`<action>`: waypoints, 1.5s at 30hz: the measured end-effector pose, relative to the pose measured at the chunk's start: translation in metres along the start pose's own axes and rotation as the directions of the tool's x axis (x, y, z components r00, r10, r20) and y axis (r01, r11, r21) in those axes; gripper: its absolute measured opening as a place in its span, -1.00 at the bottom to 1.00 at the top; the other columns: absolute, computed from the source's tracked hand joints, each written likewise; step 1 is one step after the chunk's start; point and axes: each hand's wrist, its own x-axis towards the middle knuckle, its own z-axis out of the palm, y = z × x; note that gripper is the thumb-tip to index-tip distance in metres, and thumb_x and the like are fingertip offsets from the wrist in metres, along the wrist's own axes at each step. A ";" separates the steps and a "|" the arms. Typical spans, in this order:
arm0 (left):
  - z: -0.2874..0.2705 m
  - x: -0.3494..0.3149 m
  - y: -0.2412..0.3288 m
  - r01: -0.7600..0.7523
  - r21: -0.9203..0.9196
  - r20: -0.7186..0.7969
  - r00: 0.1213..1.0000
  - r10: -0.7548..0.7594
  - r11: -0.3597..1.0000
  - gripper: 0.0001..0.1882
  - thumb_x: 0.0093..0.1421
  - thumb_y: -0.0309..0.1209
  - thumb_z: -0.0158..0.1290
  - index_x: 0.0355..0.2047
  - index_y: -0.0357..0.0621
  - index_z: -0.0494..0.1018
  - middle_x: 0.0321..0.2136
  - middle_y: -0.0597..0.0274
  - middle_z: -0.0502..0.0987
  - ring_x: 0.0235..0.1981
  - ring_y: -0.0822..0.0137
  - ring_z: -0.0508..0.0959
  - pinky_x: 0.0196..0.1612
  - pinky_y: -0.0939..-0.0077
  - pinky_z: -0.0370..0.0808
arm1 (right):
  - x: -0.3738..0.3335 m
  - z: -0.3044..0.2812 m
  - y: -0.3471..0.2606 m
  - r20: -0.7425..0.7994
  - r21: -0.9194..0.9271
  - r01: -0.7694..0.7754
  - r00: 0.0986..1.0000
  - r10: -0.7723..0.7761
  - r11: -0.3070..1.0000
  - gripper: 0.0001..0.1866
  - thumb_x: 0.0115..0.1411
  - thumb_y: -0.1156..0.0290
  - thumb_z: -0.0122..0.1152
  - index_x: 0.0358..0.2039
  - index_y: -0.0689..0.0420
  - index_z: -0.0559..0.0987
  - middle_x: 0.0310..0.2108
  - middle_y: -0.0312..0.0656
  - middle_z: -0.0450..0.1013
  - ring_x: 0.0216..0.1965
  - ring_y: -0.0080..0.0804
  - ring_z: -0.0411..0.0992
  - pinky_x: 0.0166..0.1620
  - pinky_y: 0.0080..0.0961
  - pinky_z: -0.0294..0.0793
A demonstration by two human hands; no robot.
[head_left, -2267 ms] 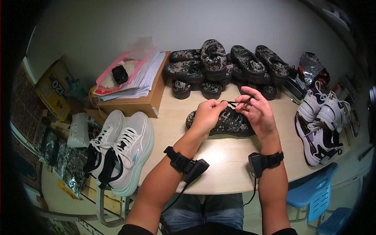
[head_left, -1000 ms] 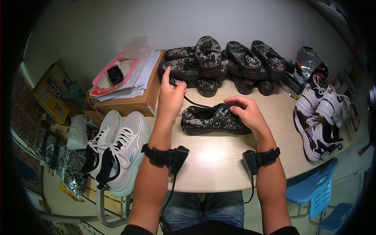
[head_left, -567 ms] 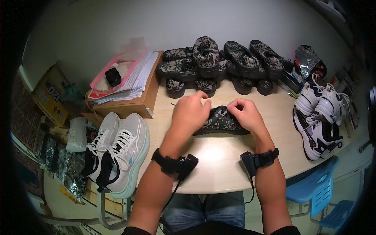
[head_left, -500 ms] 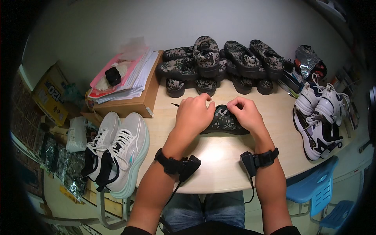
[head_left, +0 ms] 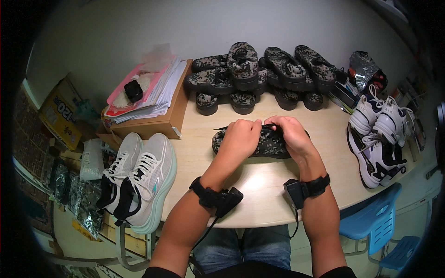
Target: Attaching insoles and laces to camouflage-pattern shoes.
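A dark camouflage shoe (head_left: pixel 271 144) lies sideways on the table in front of me, its toe and heel partly behind my hands. My left hand (head_left: pixel 244 135) is closed over the lacing, its fingers curled. A black shoelace (head_left: pixel 219 129) sticks out to the left of that hand. My right hand (head_left: pixel 291 132) bends in from the other side, thumb and fingertips pinched on the dark lace at the shoe's top. The fingertips of both hands are close together, and exactly how the lace runs between them is hidden.
Stacked camouflage shoes (head_left: pixel 243 69) stand along the wall. At left are grey sneakers (head_left: pixel 150 173) and a cardboard box (head_left: pixel 174 113) under papers; at right, white-and-black sneakers (head_left: pixel 371 134). A blue chair (head_left: pixel 371 227) stands beyond the table's right edge.
My left hand has shifted right and slightly down, closer to my right hand. The shoe's left end has come into view, and more of the lace shows at left.
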 end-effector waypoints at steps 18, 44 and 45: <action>0.008 -0.005 -0.002 -0.163 0.152 -0.076 0.981 0.176 0.975 -0.59 0.02 -0.34 0.12 -0.12 -0.28 0.44 -0.59 0.09 0.49 -0.53 0.24 0.51 -0.40 0.43 0.44 | 0.006 -0.013 0.007 -0.038 0.634 0.069 0.998 -0.058 0.770 -0.75 0.22 0.27 0.02 -0.58 0.06 0.42 -0.48 -0.31 0.39 -0.33 -0.47 0.34 -0.22 -0.52 0.22; 0.004 -0.002 -0.004 -0.063 -0.082 0.126 0.989 0.073 0.995 -0.43 0.10 -0.39 0.09 0.12 -0.19 0.23 -0.29 0.16 0.49 -0.30 0.35 0.49 -0.15 0.45 0.44 | -0.008 -0.037 -0.026 -0.150 0.696 0.393 0.898 -0.413 0.601 -0.70 0.37 0.36 -0.23 0.01 0.19 0.36 -0.72 -0.42 0.00 -0.55 -0.60 0.15 -0.19 -0.52 0.35; 0.003 -0.002 -0.005 -0.070 -0.073 0.130 0.988 0.079 0.995 -0.45 0.10 -0.40 0.08 0.10 -0.20 0.24 -0.30 0.16 0.49 -0.29 0.36 0.49 -0.15 0.46 0.44 | -0.007 -0.039 -0.026 -0.207 0.636 0.417 0.903 -0.377 0.649 -0.70 0.36 0.36 -0.19 0.01 0.19 0.38 -0.71 -0.42 0.06 -0.55 -0.60 0.17 -0.22 -0.51 0.37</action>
